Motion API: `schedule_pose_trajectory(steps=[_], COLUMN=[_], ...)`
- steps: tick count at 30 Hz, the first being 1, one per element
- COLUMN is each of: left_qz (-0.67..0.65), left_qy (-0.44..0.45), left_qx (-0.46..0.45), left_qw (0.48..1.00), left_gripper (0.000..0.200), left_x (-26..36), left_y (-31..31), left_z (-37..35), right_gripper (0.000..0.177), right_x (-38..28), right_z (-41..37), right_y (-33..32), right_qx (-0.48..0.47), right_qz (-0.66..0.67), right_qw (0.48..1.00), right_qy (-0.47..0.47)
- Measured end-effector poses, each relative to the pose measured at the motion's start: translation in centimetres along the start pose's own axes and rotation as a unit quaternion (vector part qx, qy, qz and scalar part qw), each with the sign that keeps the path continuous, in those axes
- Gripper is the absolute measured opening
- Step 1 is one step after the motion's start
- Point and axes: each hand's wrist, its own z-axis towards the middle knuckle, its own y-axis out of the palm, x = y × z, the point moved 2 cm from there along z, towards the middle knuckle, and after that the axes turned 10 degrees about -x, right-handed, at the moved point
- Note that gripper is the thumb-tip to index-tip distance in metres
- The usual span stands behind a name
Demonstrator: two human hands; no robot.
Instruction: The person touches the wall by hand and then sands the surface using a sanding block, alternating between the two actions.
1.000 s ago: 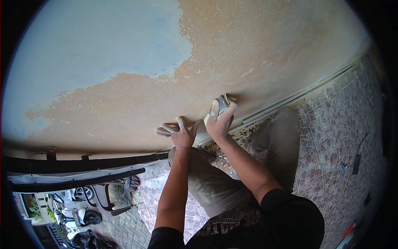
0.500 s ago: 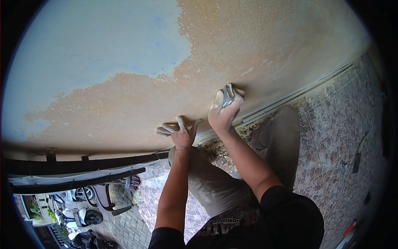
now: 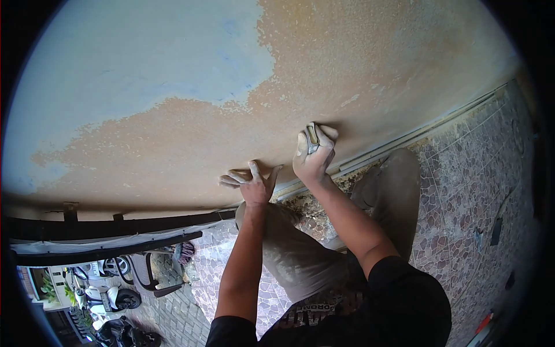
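Note:
My right hand (image 3: 312, 157) presses a small folded pad of sandpaper (image 3: 312, 136) against the wall (image 3: 173, 87), low down near the floor edge. The wall is pale blue at upper left and bare sandy orange where the paint is gone. My left hand (image 3: 250, 182) lies flat on the wall with fingers spread, left of the right hand and a little lower. Both hands are dusty. My knees in grey trousers (image 3: 300, 254) sit just under the arms.
A pebble-pattern tiled floor (image 3: 462, 191) runs along the wall's base, littered with debris. A dark gate rail (image 3: 104, 231) crosses the lower left, with scooters (image 3: 110, 298) parked beyond it. Small dark objects (image 3: 496, 230) lie on the floor at right.
My right hand slid the sandpaper up the wall and then back down slightly, rubbing the surface. The left hand stayed flat in place.

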Motion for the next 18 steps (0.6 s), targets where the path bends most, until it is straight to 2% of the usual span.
schedule_pose_trajectory(steps=[4, 6, 7, 9, 10, 12, 13, 14, 16, 18], left_qz=[-0.005, 0.000, 0.028, 0.055, 0.045, 0.035, 0.008, -0.015, 0.012, 0.038], left_qy=[-0.002, -0.002, 0.012, 0.026, -0.005, -0.036, -0.044, -0.056, -0.048, 0.011], left_qx=[-0.011, -0.012, -0.006, -0.001, -0.036, -0.088, -0.083, -0.083, -0.099, -0.026], left_qw=[1.000, 1.000, 1.000, 0.998, 0.998, 0.995, 0.996, 0.995, 0.994, 0.999], left_gripper=[0.106, 0.106, 0.113, 0.119, 0.121, 0.122, 0.110, 0.098, 0.100, 0.126], left_x=[-0.3, -0.1, 0.2, 0.7, 0.7, 0.4, 0.0, -0.4, -0.3, 0.1], left_y=[0.6, 0.4, -0.2, -0.8, -0.8, -0.4, 0.9, 1.2, 0.2, -0.2], left_z=[-0.5, -0.3, 0.1, 0.5, 0.7, -0.6, -0.4, -1.0, -0.8, 0.0], right_gripper=[0.042, 0.041, 0.041, 0.043, 0.043, 0.045, 0.046, 0.046, 0.045, 0.047], right_x=[-0.9, 2.2, 3.5, 5.0, 5.2, 2.6, 0.8, -0.1, -1.0, 0.5], right_z=[0.8, -5.5, -7.9, -10.4, -10.7, -8.2, -4.8, -3.0, -0.3, -3.1], right_y=[0.2, 0.8, 0.5, 0.0, 0.3, -0.1, -0.2, 0.2, 0.8, 1.1], right_qx=[0.021, -0.073, -0.071, -0.187, -0.187, -0.164, -0.092, -0.097, 0.029, 0.006], right_qz=[-0.003, -0.042, -0.042, -0.050, -0.052, -0.010, -0.006, -0.005, -0.021, -0.035], right_qw=[1.000, 0.994, 0.994, 0.980, 0.980, 0.986, 0.996, 0.995, 0.999, 0.998], right_qy=[-0.014, -0.075, -0.077, -0.047, -0.045, 0.012, 0.002, 0.007, -0.004, -0.045])
